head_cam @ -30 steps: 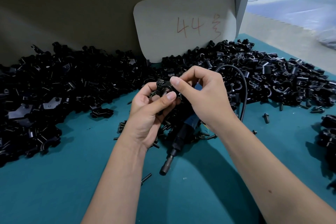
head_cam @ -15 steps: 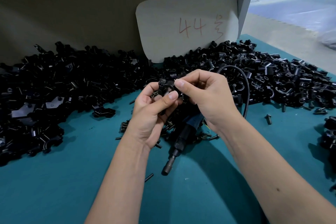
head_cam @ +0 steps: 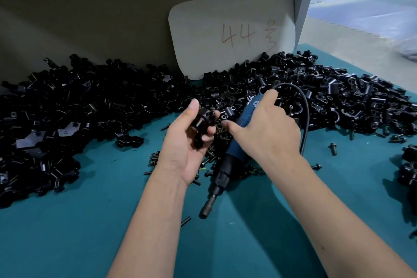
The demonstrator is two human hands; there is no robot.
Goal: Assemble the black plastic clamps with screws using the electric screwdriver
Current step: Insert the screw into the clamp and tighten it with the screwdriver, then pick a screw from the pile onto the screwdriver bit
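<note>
- The left hand (head_cam: pixel 187 142) holds a clamp (head_cam: pixel 201 124) above the mat, thumb on top and fingers curled beneath it. A screw (head_cam: pixel 212 112) stands up from the clamp's far edge, seemingly only started; if the hand tilts, it may drop out and land among the loose screws (head_cam: pixel 208 160) below.
- The right hand (head_cam: pixel 266 128) lies over the blue body of the screwdriver (head_cam: pixel 228 165), fingers spread and partly open. Whether they already touch or grip it I cannot tell. A hasty grab could let the tool roll or slide on the mat (head_cam: pixel 67 232).
- The screwdriver lies on the mat between the forearms, its bit end toward the person, resting on scattered screws. Lifting it may drag or scatter them.
- Its cable (head_cam: pixel 304 119) arcs over the right wrist and back into the pile (head_cam: pixel 338 101) of black parts. My guess is that it could snag there and pull the tool off line as the bit meets the screw.
- If the bit seats crookedly, the screw may cross-thread or the clamp twist out of the left fingers.
</note>
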